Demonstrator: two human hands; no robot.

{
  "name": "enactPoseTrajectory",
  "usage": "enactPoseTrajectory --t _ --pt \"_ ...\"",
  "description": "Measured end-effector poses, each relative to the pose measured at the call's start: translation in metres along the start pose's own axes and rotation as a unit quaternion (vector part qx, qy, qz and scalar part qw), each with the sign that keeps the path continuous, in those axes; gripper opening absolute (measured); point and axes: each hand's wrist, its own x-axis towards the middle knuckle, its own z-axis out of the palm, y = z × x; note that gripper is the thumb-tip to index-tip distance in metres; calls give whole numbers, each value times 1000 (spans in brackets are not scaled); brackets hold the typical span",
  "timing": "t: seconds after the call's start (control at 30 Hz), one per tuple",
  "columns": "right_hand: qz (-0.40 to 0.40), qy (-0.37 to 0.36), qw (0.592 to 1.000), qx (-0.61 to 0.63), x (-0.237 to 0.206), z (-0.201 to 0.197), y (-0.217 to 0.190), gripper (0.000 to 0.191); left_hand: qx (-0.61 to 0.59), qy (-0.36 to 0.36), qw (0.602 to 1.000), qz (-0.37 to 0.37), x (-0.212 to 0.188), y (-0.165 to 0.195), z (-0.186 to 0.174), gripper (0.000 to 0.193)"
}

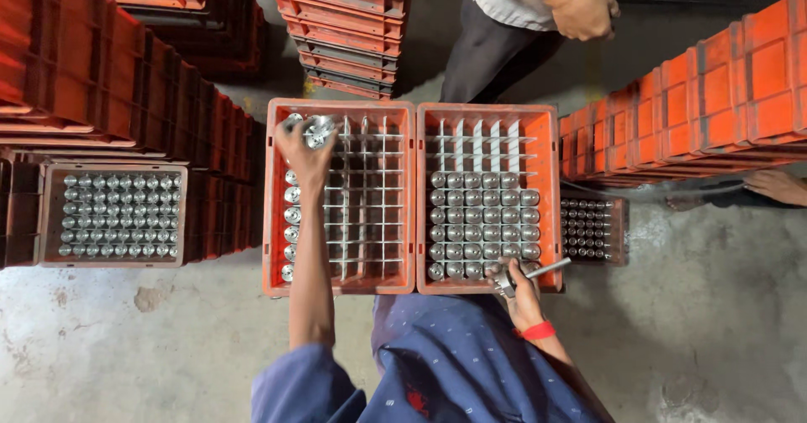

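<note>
Two orange crates with metal grid dividers sit side by side in front of me. My left hand (304, 147) holds a shiny metal part (318, 129) over the far left corner of the left crate (273, 196), where one column of metal parts (292, 221) stands along its left wall. My right hand (523, 293) grips a metal tool with a thin handle (538, 270) at the near edge of the right crate (551, 188). The near rows of that crate are filled with several metal parts (483, 225); its far rows are empty.
Stacks of orange crates stand at the left (101, 78), far middle (345, 28) and right (714, 95). A crate full of metal parts (118, 215) lies at left, another (593, 230) behind the right crate. A person in a white shirt (538, 3) stands opposite. Another hand (777, 186) shows at right.
</note>
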Motion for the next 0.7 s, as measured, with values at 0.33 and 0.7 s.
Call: enactPoseTrajectory --t 0.33,0.7 --pt "0 -26 998 50 21 56 2 23 -257 -194 762 -562 -205 32 19 37" --pt "-60 -83 995 22 26 102 0 15 -37 -401 900 -166 -272 132 19 40"
